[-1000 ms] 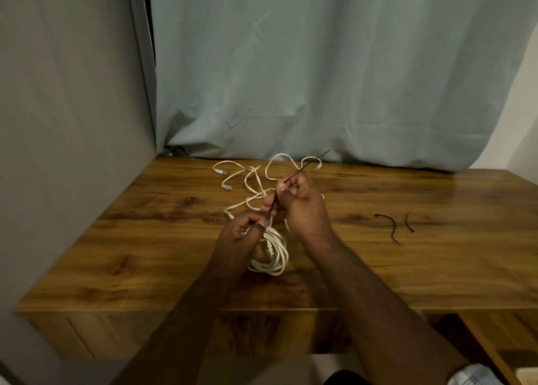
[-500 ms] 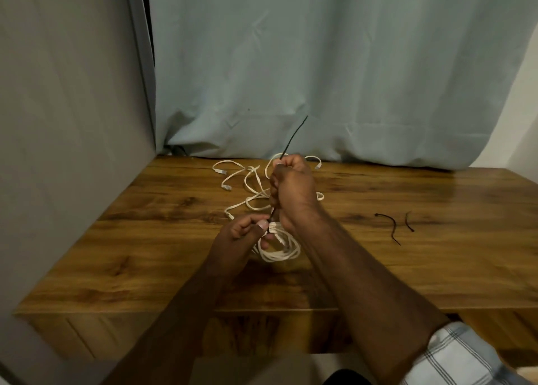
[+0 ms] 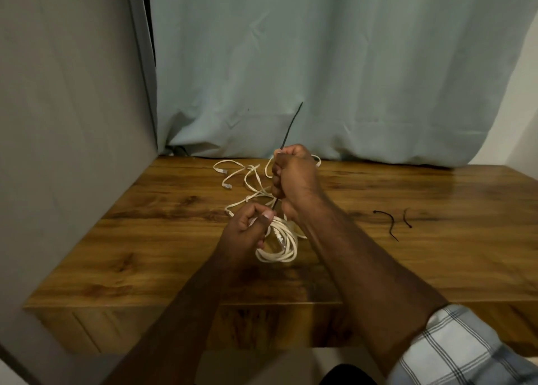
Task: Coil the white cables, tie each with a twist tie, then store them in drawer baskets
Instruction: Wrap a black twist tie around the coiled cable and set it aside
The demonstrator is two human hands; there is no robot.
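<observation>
White cable, coiled into a loose bundle, hangs from the left hand just above the bench, fingers curled round the gathered loops at the top. Up goes the right hand, fist clamped on a thin black twist tie whose free end pokes toward the curtain. That cable looks light and floppy, so I'd say pinch it where the loops bunch or they'll spring apart; the tie seems stiff and wiry, best gripped near the bundle. More loose cable sprawls behind, and two spare ties lie well to the right.
</observation>
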